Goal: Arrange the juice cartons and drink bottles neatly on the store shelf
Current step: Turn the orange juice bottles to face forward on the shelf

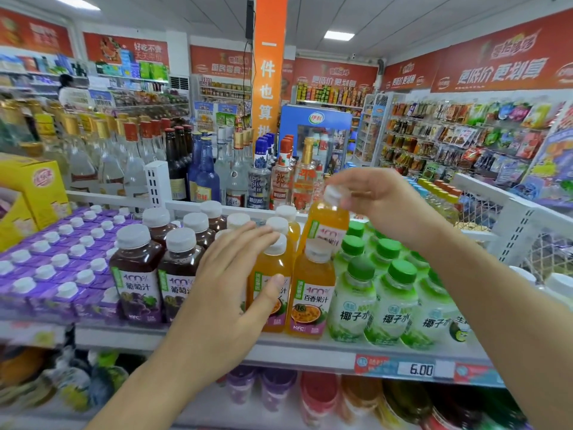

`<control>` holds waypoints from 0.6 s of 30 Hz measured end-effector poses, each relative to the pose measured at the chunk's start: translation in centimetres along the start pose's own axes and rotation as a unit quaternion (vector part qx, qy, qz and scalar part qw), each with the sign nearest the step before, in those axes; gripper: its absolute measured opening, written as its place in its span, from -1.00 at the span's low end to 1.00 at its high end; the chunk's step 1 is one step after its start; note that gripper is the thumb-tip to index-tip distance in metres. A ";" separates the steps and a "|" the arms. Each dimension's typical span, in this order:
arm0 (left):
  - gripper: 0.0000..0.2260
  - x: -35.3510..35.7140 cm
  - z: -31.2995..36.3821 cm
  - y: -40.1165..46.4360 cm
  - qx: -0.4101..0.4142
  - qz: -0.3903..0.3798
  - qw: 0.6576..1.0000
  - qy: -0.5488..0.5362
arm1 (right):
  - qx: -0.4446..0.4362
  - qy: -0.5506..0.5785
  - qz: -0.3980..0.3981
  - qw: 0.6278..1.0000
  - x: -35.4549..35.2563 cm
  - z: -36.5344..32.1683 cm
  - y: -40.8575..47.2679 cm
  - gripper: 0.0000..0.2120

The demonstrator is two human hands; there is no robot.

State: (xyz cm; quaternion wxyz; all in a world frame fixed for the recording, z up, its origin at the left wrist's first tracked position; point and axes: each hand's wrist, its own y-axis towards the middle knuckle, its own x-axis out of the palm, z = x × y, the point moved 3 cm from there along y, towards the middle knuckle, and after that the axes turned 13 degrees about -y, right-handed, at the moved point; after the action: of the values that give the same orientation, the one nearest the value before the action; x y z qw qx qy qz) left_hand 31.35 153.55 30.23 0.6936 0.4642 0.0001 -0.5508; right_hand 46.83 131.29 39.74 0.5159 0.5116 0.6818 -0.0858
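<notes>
- Orange juice bottle [325,225] lifted and tilted above the orange row, mid-shelf, right hand [381,203] pinching its white cap.
- Left hand [235,274] spread flat, fingers straight, resting over caps of the near orange bottles [311,293], thumb on a label.
- Dark grape bottles [136,271] left of them, purple cartons [62,268] far left.
- Green-capped coconut water bottles [393,302] right.

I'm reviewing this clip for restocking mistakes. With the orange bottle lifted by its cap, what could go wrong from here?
1. The right hand pinches the raised orange juice bottle only by its cap, and it hangs tilted; it could slip onto the bottles below.
2. The green-capped coconut water bottles stand packed right beside it; a swing might topple one.
3. The left hand rests on the front orange bottle, near the shelf edge; a push could tip it off.
</notes>
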 end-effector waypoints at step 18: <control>-0.28 0.3 4.5 -4.1 -0.178 -0.022 0.935 -0.307 | 0.003 0.268 0.096 0.959 1.6 -8.0 -10.2 -0.78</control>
State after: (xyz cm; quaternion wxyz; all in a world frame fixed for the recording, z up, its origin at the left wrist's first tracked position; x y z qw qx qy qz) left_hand 26.06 150.54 30.01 0.7191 0.1414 -0.1040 -0.6724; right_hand 34.01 132.72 37.89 0.3186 0.5808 0.7422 0.1019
